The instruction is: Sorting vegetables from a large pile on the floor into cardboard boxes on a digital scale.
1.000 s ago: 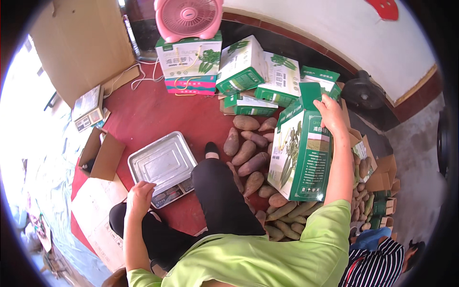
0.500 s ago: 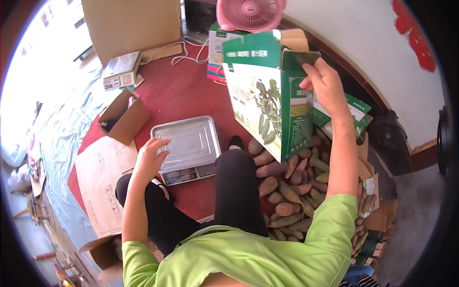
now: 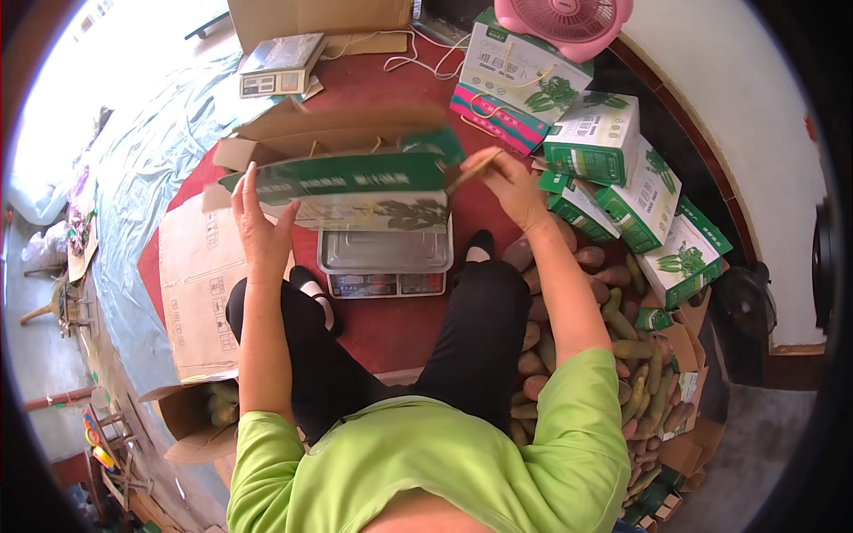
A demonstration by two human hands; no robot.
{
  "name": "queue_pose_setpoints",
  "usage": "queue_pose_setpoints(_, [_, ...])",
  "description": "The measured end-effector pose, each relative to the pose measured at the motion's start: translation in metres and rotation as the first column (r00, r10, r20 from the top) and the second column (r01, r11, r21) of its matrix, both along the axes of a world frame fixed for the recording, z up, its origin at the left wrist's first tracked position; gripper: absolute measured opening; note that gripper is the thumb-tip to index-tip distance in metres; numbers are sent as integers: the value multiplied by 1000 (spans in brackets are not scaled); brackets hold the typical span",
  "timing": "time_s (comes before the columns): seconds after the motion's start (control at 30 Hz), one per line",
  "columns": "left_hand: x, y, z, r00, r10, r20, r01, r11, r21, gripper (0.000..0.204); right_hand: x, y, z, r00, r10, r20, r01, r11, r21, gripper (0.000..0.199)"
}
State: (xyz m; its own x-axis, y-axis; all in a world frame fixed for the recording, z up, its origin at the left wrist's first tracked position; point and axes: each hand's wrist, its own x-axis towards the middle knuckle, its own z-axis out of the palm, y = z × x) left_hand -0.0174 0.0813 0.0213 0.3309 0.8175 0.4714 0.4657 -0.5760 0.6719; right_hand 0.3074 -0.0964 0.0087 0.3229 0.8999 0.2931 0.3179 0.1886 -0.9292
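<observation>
An open-topped green and white cardboard gift box [image 3: 355, 184] is in front of me, its flaps raised and its edges blurred by motion. My left hand [image 3: 260, 233] grips its left end, fingers and thumb closed about the corner. At the opposite end, my right hand [image 3: 511, 185] pinches a brown flap. Below the box is a digital scale [image 3: 382, 284] with a shallow metal pan [image 3: 382, 255]. The box covers the pan's far part; whether it touches the pan, I cannot tell. Cord handles show behind the raised front panel.
Reddish and green root vegetables [image 3: 622, 329] lie heaped at my right. Beyond them stand several printed gift boxes [image 3: 644, 200] and a pink fan [image 3: 569, 22]. Another scale [image 3: 280, 67] sits far left, near flattened cardboard [image 3: 200, 293] and blue plastic sheeting [image 3: 133, 178].
The gift box has moved left from above the vegetables to over the scale and turned lengthwise. My left hand, empty before, now holds its left end. The view has shifted.
</observation>
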Motion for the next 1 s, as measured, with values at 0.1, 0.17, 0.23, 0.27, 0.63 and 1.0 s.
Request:
queue_pose_setpoints(0.1, [-2, -9, 11, 1000, 18, -22, -15, 990, 137, 80, 5, -16, -33, 983, -83, -162, 68, 993, -96, 8])
queue_pose_setpoints(0.17, [-2, -9, 9, 995, -14, -95, 34, 976, 213, 77, 12, -29, -44, 979, -107, -171, 85, 987, -136, 8])
queue_pose_setpoints(0.23, [2, -12, 7, 974, -2, -228, 59, 969, 242, 77, 16, -41, -55, 977, -164, -134, 135, 970, -204, 8])
queue_pose_setpoints(0.27, [4, -14, 7, 936, 22, -352, 80, 958, 274, 78, 15, -44, -54, 976, -168, -139, 137, 968, -208, 8])
queue_pose_setpoints(0.63, [32, -28, 13, 907, -36, -419, 178, 936, 305, 86, 17, -61, -55, 955, -212, -205, 173, 966, -193, 6])
queue_pose_setpoints(1.0, [44, -25, 11, 842, 57, -536, 136, 940, 313, 93, 13, -61, -58, 937, -222, -269, 178, 968, -179, 6])
